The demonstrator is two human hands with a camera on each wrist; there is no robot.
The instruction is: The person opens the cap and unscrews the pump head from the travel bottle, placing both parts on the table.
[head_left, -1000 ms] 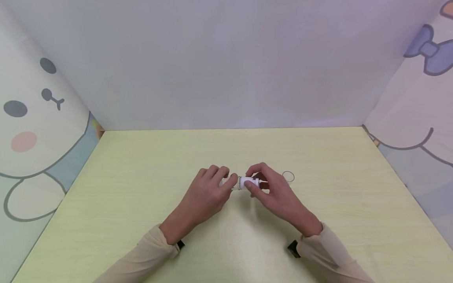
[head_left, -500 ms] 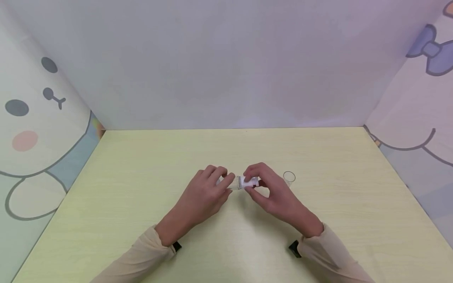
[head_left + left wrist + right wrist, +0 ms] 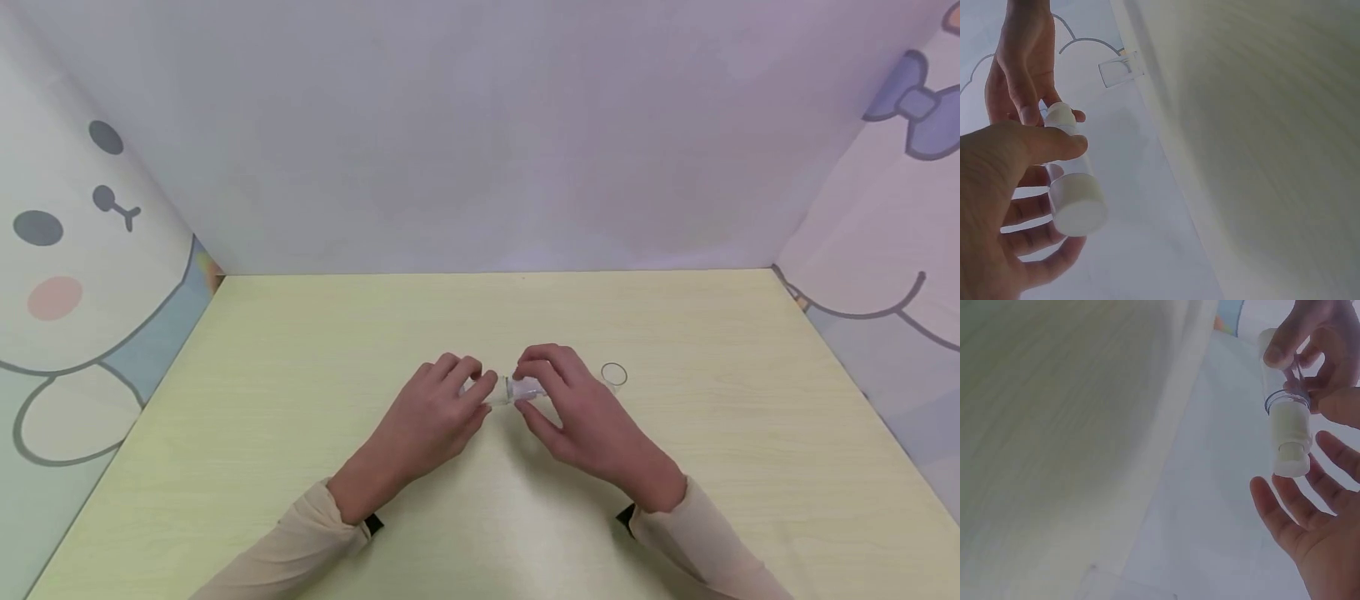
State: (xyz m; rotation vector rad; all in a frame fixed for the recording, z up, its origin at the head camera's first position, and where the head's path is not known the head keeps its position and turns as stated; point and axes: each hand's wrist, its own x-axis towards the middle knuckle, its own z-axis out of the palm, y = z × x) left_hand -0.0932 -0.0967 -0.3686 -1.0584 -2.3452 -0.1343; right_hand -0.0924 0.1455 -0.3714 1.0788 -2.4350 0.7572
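Note:
Between both hands lies a small pump bottle (image 3: 1277, 378), held sideways. It has a clear body, a white base (image 3: 1079, 205) and a white pump head (image 3: 1291, 428) with a dark ring below. My left hand (image 3: 431, 408) grips the clear body, its thumb laid across it in the left wrist view. My right hand (image 3: 573, 408) has its thumb and curled fingertips on either side of the pump head. In the right wrist view its other fingers (image 3: 1275, 509) spread out below. The left hand's fingers cover part of the body in the head view.
A clear round cap (image 3: 614, 374) like a small cup stands on the pale wooden table (image 3: 337, 333), just right of my right hand. A plain wall (image 3: 480, 142) rises behind the table, with cartoon-printed panels (image 3: 67, 333) at both sides.
The right hand's fingertips have shifted slightly left along the pump head, and its fingers now cover the nozzle end more. The left hand stays nearly in place.

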